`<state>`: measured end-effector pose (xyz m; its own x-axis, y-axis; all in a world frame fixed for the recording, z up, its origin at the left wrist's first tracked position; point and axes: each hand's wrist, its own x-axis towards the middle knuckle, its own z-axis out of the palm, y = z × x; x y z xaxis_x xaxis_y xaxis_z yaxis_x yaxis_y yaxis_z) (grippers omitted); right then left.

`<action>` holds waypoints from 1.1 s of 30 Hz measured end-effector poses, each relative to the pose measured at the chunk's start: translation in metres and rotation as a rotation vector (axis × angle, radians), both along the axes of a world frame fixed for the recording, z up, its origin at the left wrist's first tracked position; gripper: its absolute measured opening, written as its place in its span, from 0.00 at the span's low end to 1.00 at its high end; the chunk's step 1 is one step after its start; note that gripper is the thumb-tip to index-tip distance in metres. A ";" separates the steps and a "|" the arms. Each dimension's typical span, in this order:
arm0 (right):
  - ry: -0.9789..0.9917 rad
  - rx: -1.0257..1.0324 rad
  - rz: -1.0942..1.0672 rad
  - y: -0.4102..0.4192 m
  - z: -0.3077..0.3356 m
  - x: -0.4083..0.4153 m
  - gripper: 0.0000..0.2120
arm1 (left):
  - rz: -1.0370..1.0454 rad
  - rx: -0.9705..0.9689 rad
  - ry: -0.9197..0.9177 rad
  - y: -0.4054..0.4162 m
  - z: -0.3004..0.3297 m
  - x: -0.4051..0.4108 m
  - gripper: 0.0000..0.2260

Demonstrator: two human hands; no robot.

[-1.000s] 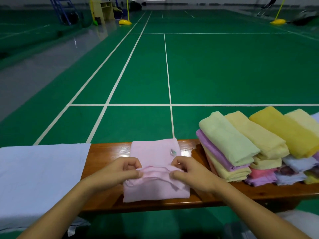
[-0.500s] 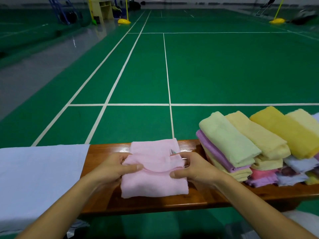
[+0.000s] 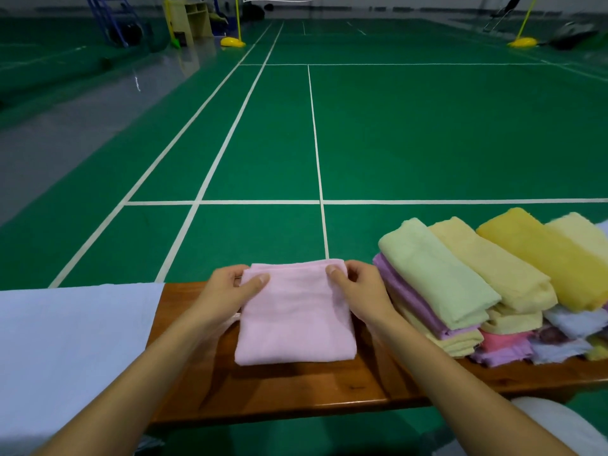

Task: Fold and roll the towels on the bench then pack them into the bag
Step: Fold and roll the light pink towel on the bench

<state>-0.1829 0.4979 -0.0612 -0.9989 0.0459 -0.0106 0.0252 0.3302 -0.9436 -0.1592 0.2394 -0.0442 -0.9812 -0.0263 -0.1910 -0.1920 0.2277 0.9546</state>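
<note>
From the head view, my left hand (image 3: 230,291) pinches the far left corner of the pink towel (image 3: 296,320), thumb on top and fingers curled underneath. My right hand (image 3: 357,291) grips the far right corner the same way. The towel is soft, faintly ribbed cloth folded into a near-square pad. It lies flat at the lower centre of the frame on the tabletop (image 3: 296,390), with its far edge reaching the tabletop's back edge.

The tabletop is glossy reddish-brown wood with a rounded near lip. A strip of bare wood shows between the towel's near edge and that lip, and narrower bare wood shows either side of the towel.

At the lower left, a pale blue cloth (image 3: 72,350) lies smooth and flat, covering that end of the tabletop, apart from the pink towel. At the right, a pile of folded towels (image 3: 493,291) sits just beside my right wrist: fluffy pale green, cream and yellow ones on top, with purple, pink and white ones under them, their frayed edges facing me.

Beyond the tabletop, the upper frame is a green court floor (image 3: 427,133) with white lines, wide and open.
</note>
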 end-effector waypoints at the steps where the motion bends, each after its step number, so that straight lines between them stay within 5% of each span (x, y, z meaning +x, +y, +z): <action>1: -0.009 0.014 -0.004 -0.002 -0.004 -0.006 0.16 | 0.012 -0.046 0.008 -0.001 -0.007 -0.007 0.11; 6: -0.035 0.202 -0.078 -0.010 -0.029 -0.023 0.13 | 0.092 -0.234 0.043 -0.010 -0.041 -0.031 0.14; 13: 0.222 0.439 -0.125 -0.010 -0.027 -0.019 0.14 | 0.249 -0.619 0.232 -0.009 -0.037 -0.025 0.09; 17: 0.351 0.608 0.149 -0.013 -0.019 0.004 0.20 | -0.021 -1.016 0.464 -0.002 -0.046 -0.003 0.16; 22: 0.317 1.007 0.592 -0.013 -0.035 0.029 0.35 | -0.395 -1.157 0.388 0.015 -0.060 0.018 0.28; 33: 0.146 1.086 0.580 0.015 -0.037 0.025 0.38 | -0.415 -1.260 0.289 -0.016 -0.066 0.019 0.35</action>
<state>-0.1575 0.5131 -0.0981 -0.8630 -0.4881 -0.1302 -0.4684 0.8697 -0.1555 -0.1404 0.2234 -0.1099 -0.9602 0.2758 -0.0448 0.2735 0.9605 0.0513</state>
